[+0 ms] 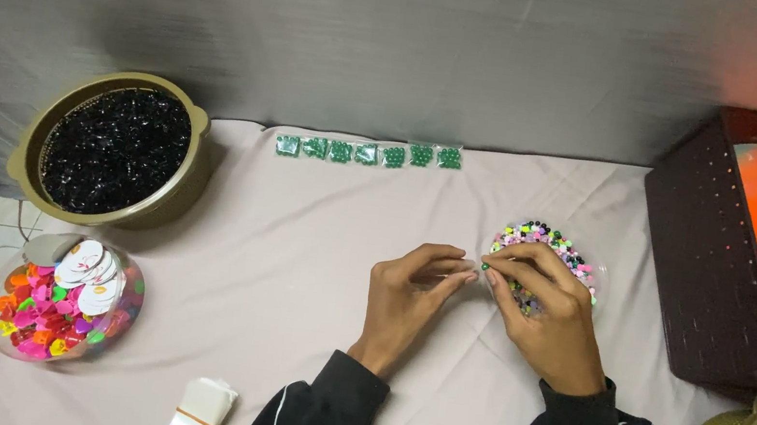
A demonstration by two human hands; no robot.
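Green bead pinched over the worktop
I see my right hand fingers clamped on a green bead beside the mixed bead pile; left hand fingertips together, just touching

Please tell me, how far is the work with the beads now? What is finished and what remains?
Seven small clear bags of green beads already lie in a row at the cloth's far edge. In hand: the right hand pinches one green bead at its fingertips, with the left hand meeting it. Left: the pile of mixed beads under the right hand, and a stack of empty clear bags at the near edge.
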